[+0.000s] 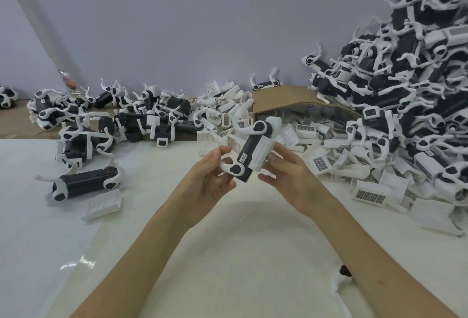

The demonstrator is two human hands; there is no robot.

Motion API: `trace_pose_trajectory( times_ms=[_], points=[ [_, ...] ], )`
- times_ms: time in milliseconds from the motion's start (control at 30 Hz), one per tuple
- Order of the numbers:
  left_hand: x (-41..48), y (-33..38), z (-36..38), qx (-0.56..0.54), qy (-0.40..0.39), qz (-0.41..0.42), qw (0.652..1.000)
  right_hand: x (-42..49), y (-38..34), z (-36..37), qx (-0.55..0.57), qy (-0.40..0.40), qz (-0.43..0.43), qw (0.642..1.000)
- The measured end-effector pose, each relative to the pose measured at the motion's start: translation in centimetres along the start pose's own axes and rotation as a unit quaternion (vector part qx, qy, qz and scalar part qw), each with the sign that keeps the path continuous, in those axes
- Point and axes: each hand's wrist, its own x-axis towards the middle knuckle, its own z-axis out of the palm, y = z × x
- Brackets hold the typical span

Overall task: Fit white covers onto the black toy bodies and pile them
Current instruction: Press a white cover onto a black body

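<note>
Two hands, the left hand (210,178) and the right hand (291,178), with one black toy body (249,155) and one white cover (263,153) between their fingers

Left of the fingers: one lone body (83,183), one loose cover (103,204)

Beyond them: one cardboard box (278,97)

The heap of covers (228,107) and the pile of finished toys (417,90) are too many to count

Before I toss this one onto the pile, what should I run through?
1. Left hand grips the toy body at its lower end: ok.
2. Right hand pinches the white cover against the body: ok.
3. Cover seated all the way round: cannot tell, its far edge is hidden.
4. Way to the finished pile on the right is free: ok.
5. Pile steady enough for one more: cannot tell; it is tall and steep.
6. Next bare body and loose cover lie ready at the left: ok.
</note>
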Motion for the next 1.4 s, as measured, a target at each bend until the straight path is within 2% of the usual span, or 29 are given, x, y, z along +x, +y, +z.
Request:
trace_pose_trajectory(
  times_ms=[367, 467, 567, 667, 767, 867, 1033, 1167, 1400],
  points=[
    [-0.2, 0.2, 0.1, 0.003, -0.017, -0.012, 1.0, -0.2, -0.2, -0.5, -0.004, -0.067, 0.024, 0.997],
    [0.0, 0.1, -0.1, 0.009, 0.012, -0.006, 1.0, -0.3, 0.0, -0.4, -0.021, -0.074, 0.029, 0.997],
    [0.3, -0.2, -0.3, 0.073, 0.072, 0.01, 0.995, -0.1, 0.4, -0.1, -0.037, -0.055, 0.032, 0.997],
    [0.5, -0.7, -0.4, 0.158, 0.146, 0.034, 0.976, 0.2, 0.8, 0.0, -0.049, -0.02, 0.042, 0.998],
    [0.4, -0.9, -0.2, 0.284, 0.192, 0.087, 0.935, 0.3, 0.7, 0.1, -0.029, 0.004, 0.051, 0.998],
    [0.3, -1.2, 0.3, 0.361, 0.176, 0.123, 0.908, 0.2, 0.4, 0.1, -0.007, 0.004, 0.052, 0.999],
    [-0.1, -1.5, 1.2, 0.388, 0.09, 0.13, 0.908, 0.0, 0.7, 0.4, -0.041, -0.011, 0.054, 0.998],
    [0.0, -1.8, 1.0, 0.453, 0.123, 0.162, 0.868, -0.1, 0.8, 0.5, -0.076, -0.026, 0.049, 0.996],
    [-0.1, -1.9, 0.9, 0.51, 0.12, 0.202, 0.827, 0.0, 0.8, 0.5, -0.107, -0.021, 0.035, 0.993]
  ],
)
